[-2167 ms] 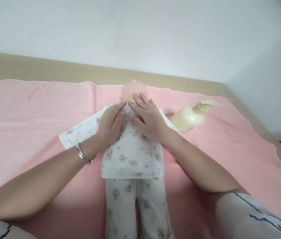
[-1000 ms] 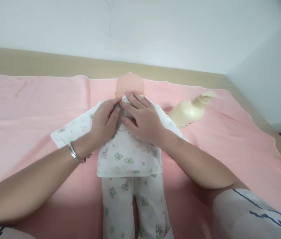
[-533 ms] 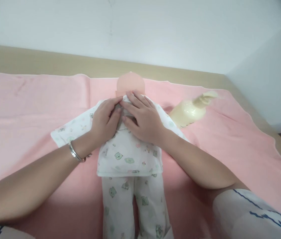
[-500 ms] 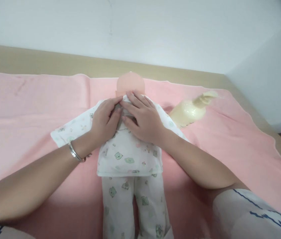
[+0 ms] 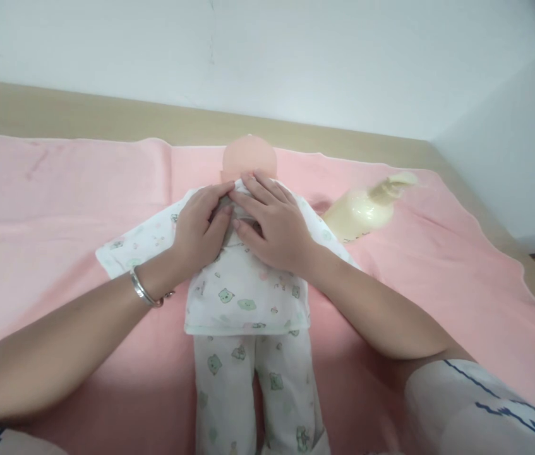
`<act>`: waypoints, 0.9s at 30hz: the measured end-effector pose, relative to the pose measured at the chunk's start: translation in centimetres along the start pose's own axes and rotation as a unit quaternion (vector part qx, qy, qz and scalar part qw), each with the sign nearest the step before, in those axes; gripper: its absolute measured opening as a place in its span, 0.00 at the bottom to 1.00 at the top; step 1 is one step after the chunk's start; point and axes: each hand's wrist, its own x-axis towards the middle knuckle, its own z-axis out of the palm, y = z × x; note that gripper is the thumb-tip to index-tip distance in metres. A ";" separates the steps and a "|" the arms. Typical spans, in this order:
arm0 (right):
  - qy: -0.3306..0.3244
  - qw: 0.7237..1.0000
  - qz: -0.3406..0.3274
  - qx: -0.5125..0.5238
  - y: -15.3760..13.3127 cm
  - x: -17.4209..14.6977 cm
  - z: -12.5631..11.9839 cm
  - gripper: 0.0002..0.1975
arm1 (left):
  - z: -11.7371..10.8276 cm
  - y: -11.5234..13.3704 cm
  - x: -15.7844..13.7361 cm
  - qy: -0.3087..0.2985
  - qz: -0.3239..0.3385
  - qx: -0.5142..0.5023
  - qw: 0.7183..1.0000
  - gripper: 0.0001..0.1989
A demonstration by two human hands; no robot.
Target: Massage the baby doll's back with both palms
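Note:
A baby doll [image 5: 249, 157] in white printed clothes lies stretched out, its bald head pointing away from me. Its top [image 5: 248, 309] and matching trousers [image 5: 227, 392] carry small green animal prints. My left hand [image 5: 203, 221] rests on the upper part of the top, fingers stretched toward the neck. Beside it my right hand [image 5: 274, 221] lies on the same cloth with its fingers spread. The fingertips of both hands nearly meet just below the head, and neither hand grips anything that I can see. The doll's neck is mostly hidden behind my fingers.
A pale yellow pump bottle [image 5: 359, 212] lies tilted to the right of the doll. Under everything spreads a pink cloth [image 5: 59, 189] on a wooden surface [image 5: 106, 110]. A white wall [image 5: 295, 57] rises behind its far edge.
Both hands stay on the doll's top, almost unmoved. The view has shifted very slightly.

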 end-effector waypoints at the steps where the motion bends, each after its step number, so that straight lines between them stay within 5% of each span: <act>1: -0.001 1.000 0.001 0.000 0.0 0.0 0.0 0.24 | 0.0 0.0 0.0 0.001 0.001 -0.001 1.000 0.20; 27: 0.006 1.000 0.001 0.005 0.1 0.0 0.1 0.25 | 0.0 0.0 0.0 0.001 0.003 0.000 1.000 0.20</act>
